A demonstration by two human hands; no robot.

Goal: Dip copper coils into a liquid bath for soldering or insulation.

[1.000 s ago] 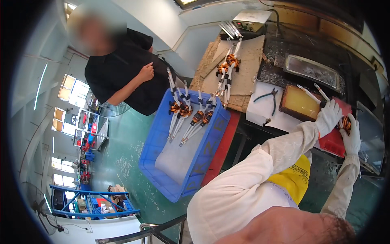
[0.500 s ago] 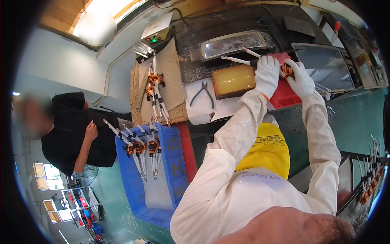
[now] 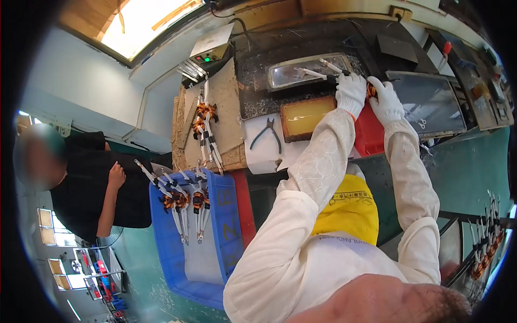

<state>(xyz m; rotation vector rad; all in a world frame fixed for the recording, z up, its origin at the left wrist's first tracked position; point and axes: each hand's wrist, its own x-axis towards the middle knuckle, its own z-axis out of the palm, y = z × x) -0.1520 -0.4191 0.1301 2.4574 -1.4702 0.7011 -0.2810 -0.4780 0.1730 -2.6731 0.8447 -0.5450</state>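
Head view, please: what are the hands doing?

Both wear white gloves; the left hand (image 3: pixel 351 92) has its fingers closed around two white leads (image 3: pixel 309 71), whose metal-tipped ends stick out beyond it, away from the wearer; the right hand (image 3: pixel 385 101) has its thumb and fingers curled around an orange-and-black wound coil (image 3: pixel 371 90).

Where exactly is that coil?

Between the two hands, at the far end of a red tray (image 3: pixel 369 132) near the front of the desk (image 3: pixel 252 99); the gloves hide much of it, so I cannot tell whether it touches the tray.

What lies close by?

Left of the red tray sits a brown-edged block with a yellow top (image 3: pixel 307 116); behind the block is a metal-rimmed rectangular pan (image 3: pixel 272 81), the lead tips by its right part; further left, green-handled pliers (image 3: pixel 267 134) lie open on white paper (image 3: pixel 258 160).

And further off?

More wound coils (image 3: pixel 206 111) lie on a tan board (image 3: pixel 229 121); others stand in a blue crate (image 3: pixel 228 215); at far left is a person in a black shirt (image 3: pixel 97 180).
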